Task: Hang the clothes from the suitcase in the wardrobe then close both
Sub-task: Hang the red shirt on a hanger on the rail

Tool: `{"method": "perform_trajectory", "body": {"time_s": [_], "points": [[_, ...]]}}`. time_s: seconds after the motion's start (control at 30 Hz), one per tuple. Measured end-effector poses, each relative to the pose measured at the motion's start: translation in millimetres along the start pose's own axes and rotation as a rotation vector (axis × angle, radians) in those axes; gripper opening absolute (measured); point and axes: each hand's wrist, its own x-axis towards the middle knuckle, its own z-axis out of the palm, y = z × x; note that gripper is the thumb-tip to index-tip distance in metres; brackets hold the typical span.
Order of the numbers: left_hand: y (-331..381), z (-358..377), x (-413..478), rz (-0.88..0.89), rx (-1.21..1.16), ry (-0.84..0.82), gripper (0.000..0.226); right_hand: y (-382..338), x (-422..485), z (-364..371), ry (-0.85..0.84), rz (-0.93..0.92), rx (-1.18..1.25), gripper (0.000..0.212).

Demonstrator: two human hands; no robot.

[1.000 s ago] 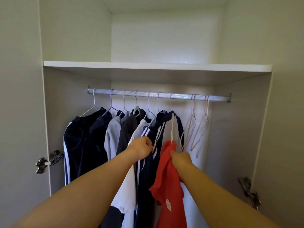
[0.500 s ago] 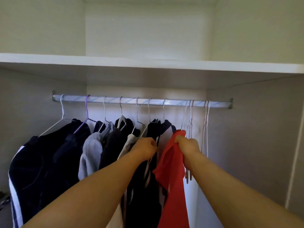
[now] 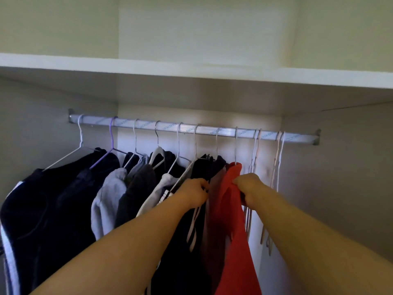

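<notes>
Hanging the red shirt (image 3: 231, 231) is the step right now. The right hand (image 3: 248, 188) has its fingers curled tight on the shirt's shoulder, and the hook of its hanger (image 3: 236, 143) sits over the rail (image 3: 191, 129) just above those fingers. The left hand (image 3: 194, 193) is bunched on the dark jacket (image 3: 210, 167) just left of the shirt (making room, I think). Empty hangers (image 3: 256, 162) dangle right of the right fingers. Next, I think both hands should let go gently so the shirt does not slip off.
</notes>
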Motion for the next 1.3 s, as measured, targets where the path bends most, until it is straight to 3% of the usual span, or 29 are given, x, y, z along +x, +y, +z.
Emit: {"method": "perform_trajectory", "body": {"time_s": [0.17, 0.37, 0.57, 0.9, 1.13, 1.3], "points": [[-0.1, 9.2, 2.8, -0.001, 0.016, 0.010, 0.039, 7.0, 13.4, 6.2, -0.026, 0.010, -0.185, 0.027], [0.2, 18.9, 2.8, -0.005, -0.096, 0.012, 0.035, 23.4, 20.1, -1.6, 0.030, -0.139, -0.388, 0.027], [-1.3, 22.6, -0.9, -0.035, -0.233, -0.001, 0.030, 42.7, 9.2, 5.4, 0.126, -0.216, -0.419, 0.034], [-2.5, 18.9, -17.7, -0.040, -0.409, -0.039, 0.021, 51.7, -25.8, 31.0, 0.148, -0.256, -0.394, 0.033], [-3.0, 16.6, -37.2, -0.013, -0.390, -0.099, 0.017, 65.2, -43.4, 28.3, 0.189, -0.176, -0.325, 0.035], [-0.8, 12.1, -61.9, -0.086, -0.416, -0.040, 0.025, 69.4, -67.0, 28.0, 0.103, -0.099, -0.330, 0.041]]}}
